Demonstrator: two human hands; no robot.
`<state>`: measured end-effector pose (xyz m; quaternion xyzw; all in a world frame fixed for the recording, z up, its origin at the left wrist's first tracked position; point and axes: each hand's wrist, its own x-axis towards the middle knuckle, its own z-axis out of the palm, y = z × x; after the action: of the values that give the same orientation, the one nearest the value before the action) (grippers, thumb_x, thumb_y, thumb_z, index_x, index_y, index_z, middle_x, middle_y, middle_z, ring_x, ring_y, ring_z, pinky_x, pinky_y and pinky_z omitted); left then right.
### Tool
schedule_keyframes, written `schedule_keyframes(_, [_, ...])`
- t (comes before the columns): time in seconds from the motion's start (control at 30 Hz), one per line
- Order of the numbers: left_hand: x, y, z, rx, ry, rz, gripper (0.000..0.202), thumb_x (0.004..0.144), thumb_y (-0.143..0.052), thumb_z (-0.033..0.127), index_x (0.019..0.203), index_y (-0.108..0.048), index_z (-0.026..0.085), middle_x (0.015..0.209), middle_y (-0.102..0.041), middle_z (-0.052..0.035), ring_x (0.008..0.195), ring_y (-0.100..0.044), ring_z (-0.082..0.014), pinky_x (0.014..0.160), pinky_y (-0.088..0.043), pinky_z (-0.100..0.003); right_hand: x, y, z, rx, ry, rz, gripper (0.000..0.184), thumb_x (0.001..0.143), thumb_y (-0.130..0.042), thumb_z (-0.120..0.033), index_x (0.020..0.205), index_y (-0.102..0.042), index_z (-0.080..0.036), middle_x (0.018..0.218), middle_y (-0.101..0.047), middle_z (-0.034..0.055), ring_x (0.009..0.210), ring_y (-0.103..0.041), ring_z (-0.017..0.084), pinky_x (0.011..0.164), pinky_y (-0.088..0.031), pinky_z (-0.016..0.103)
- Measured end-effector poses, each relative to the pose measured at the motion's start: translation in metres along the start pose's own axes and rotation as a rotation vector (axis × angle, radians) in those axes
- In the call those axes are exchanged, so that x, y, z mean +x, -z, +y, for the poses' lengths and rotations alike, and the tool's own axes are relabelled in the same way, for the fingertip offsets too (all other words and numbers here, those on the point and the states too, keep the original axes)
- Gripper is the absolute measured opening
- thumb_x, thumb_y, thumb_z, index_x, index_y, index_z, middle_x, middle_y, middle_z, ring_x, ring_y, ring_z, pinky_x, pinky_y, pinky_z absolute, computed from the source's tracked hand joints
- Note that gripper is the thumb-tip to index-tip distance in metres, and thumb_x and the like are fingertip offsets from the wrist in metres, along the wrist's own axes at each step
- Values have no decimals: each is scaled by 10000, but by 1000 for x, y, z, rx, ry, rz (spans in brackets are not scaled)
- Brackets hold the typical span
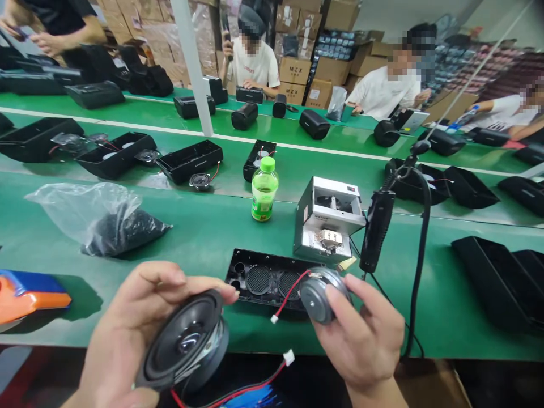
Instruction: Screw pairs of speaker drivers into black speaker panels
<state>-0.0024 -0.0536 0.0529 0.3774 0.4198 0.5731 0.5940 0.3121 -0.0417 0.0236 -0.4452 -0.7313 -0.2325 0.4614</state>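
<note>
My left hand (127, 328) is closed around the rim of a round speaker driver (187, 340), its black cone facing up and left. Red and black wires with a white plug (289, 357) trail from it. My right hand (361, 334) grips a second speaker driver (317, 300) with its magnet side toward me; a red and black lead ends in a small white plug (274, 319). Behind both hands lies a black speaker housing (244, 294) on the green bench, its inside up, showing two round mesh grilles. The second driver hides part of its right end.
A grey-and-white machine (327, 215), a green-capped bottle (264, 190) and a hanging black electric screwdriver (377, 229) stand ahead. A plastic bag of black bits (123, 229) and an orange-blue tool (34, 297) are left. Black casings (493, 277) sit right. Several people work across the benches.
</note>
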Motion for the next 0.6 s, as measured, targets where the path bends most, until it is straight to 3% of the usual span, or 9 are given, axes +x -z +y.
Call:
schedule_keyframes(0.03, [3,4,2,30,-44,53,893,427,-1111,728,1155,-695,423,1129,-890,-70,937,-858,-473,750,-755,-612,1,2,5,-5,-50,-7,648,807,-977,-31,1385,-749,-214,1360,-676,144,1148,-721,272,942,-708,392])
schedule_keyframes(0.1, [16,9,6,77,-127,166,742,569,-1094,658,1147,-722,378,1092,-881,-83,885,-868,-450,758,-765,-613,5,6,12,64,-165,-56,565,865,-979,-188,1369,-727,-222,1240,-688,131,1092,-722,288,918,-694,429])
schedule_keyframes(0.17, [35,12,5,6,-132,237,577,672,-1055,597,1089,-763,324,1025,-861,-73,806,-870,-386,695,-771,-528,10,9,17,194,-297,-142,395,1018,-809,-354,1360,-674,-210,1203,-710,144,1040,-751,298,858,-707,444])
schedule_keyframes(0.23, [57,18,-2,-102,-109,257,641,603,-1056,659,1056,-811,278,973,-838,-57,740,-851,-307,611,-745,-397,13,11,22,331,-411,-260,307,1131,-560,-362,1388,-602,-201,1198,-746,161,937,-798,268,731,-715,382])
schedule_keyframes(0.3, [74,30,-16,-161,-68,285,741,507,-1079,688,1066,-842,262,985,-836,-38,762,-840,-250,599,-716,-300,16,11,28,423,-463,-377,302,1151,-487,-304,1427,-561,-206,1240,-778,168,932,-834,248,700,-718,326])
schedule_keyframes(0.47, [85,59,-55,-176,-2,315,817,479,-1144,587,1164,-843,259,1071,-865,-63,834,-817,-210,648,-679,-238,25,3,46,439,-338,-703,463,1004,-836,-365,1437,-678,-325,1317,-798,46,1129,-807,233,975,-711,364])
schedule_keyframes(0.6, [84,66,-67,-190,42,302,745,558,-1122,605,1135,-836,230,1066,-868,-106,839,-779,-205,632,-630,-231,38,-10,52,381,-215,-954,467,1017,-818,-285,1448,-645,-336,1380,-790,12,1136,-800,207,972,-683,349])
